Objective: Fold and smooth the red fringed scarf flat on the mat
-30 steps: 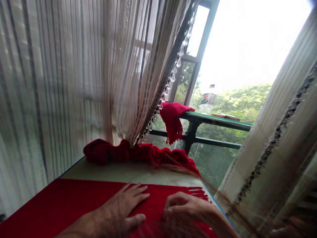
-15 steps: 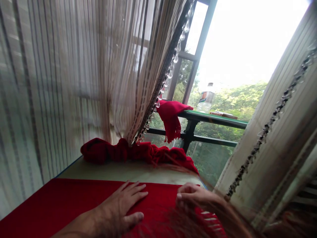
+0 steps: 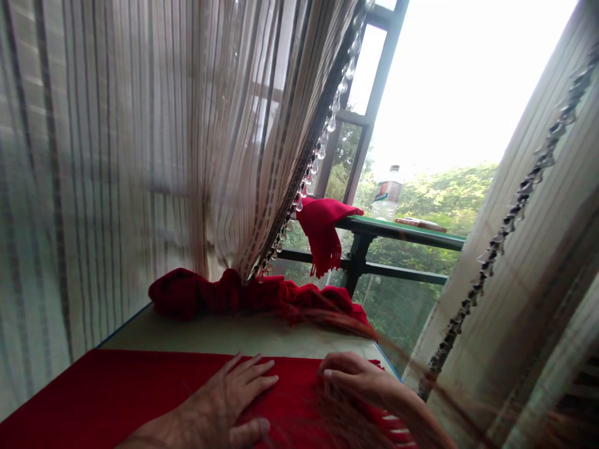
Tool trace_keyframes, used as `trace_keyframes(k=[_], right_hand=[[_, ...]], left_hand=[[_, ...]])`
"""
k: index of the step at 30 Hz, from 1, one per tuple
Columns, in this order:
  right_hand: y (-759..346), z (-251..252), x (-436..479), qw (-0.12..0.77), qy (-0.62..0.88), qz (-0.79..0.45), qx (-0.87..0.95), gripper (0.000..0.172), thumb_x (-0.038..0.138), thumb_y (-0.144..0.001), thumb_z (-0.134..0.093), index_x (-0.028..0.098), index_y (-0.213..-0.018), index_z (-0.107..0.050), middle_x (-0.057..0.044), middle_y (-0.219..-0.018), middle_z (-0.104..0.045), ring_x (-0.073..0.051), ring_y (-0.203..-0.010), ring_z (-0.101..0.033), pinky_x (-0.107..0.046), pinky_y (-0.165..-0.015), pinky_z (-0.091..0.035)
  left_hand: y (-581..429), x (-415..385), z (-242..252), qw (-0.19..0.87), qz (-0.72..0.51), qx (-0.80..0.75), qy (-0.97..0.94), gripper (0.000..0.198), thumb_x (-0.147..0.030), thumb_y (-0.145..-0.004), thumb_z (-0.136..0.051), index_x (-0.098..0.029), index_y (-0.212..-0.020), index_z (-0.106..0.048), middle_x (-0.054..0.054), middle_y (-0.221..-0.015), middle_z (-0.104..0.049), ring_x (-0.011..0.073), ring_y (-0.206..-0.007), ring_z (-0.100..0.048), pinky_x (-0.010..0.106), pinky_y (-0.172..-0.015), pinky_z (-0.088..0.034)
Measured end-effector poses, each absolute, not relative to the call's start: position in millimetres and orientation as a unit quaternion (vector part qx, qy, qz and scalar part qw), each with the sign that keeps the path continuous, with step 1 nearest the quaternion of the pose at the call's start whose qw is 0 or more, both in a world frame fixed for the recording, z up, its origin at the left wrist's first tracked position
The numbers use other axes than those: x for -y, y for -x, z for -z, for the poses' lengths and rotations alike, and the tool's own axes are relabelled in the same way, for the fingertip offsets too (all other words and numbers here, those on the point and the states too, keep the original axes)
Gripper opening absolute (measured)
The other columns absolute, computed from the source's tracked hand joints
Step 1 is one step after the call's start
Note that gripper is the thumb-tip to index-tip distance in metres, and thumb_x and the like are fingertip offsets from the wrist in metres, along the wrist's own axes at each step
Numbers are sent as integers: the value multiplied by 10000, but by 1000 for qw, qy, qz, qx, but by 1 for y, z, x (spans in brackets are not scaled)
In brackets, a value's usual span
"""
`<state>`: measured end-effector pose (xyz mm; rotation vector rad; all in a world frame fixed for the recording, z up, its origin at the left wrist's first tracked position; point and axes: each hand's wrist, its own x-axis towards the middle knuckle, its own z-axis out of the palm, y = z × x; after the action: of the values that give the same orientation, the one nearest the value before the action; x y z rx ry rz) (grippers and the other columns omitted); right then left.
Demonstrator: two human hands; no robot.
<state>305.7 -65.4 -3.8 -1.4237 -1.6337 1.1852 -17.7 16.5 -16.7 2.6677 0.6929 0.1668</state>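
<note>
A red scarf [image 3: 112, 390] lies spread flat over the near part of a pale table [image 3: 201, 337], with white-looking gaps showing between its fringe strands [image 3: 395, 430] at the right. My left hand [image 3: 224, 399] rests palm down on the cloth, its fingers stretched out and thumb apart. To the right, my right hand [image 3: 358, 380] is closed on the scarf near the fringed end. Its fingers are bent down and the thumb is drawn in against them. Blurred strands of hair partly cover the cloth around it, so the fingertips are hard to make out.
Bunched red cloth [image 3: 276, 296] lies along the table's far edge. Another red fringed piece [image 3: 322, 231] hangs over a green railing [image 3: 412, 236], where a plastic bottle [image 3: 387, 193] and a flat brown object [image 3: 421, 224] stand. Striped curtains [image 3: 140, 156] with bead trim frame the window.
My right hand has slid a little to the left over the scarf. My left hand stays flat in nearly the same place. The whole view has tilted slightly upward.
</note>
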Motion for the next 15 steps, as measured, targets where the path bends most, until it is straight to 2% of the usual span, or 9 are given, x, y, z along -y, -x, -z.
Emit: trace_keyframes(k=[4, 7, 15], right_hand=[[-305, 6, 58, 323, 601, -292, 670, 373, 498, -875, -616, 216, -649, -524, 65, -619, -442, -127, -612, -360, -291, -562, -241], [-299, 8, 56, 301, 616, -221, 693, 428, 466, -893, -578, 222, -583, -413, 81, -593, -313, -116, -602, -267, -318, -565, -176], [-300, 12, 55, 279, 632, -135, 710, 442, 485, -932, -502, 236, -593, -364, 80, -614, -259, -116, -601, -257, -325, -566, -165]], left_hand=[[19, -18, 20, 184, -66, -239, -951, 633, -587, -992, -544, -437, -1582, -371, -52, -1679, -291, 300, -1555, -237, 556, -1275, -89], [18, -17, 18, 176, -66, -238, -953, 629, -539, -998, -560, -432, -1586, -363, -56, -1679, -291, 284, -1558, -230, 546, -1277, -86], [17, -19, 22, 173, -68, -235, -954, 641, -500, -988, -596, -403, -1584, -382, -1, -1681, -291, 333, -1548, -245, 606, -1253, -95]])
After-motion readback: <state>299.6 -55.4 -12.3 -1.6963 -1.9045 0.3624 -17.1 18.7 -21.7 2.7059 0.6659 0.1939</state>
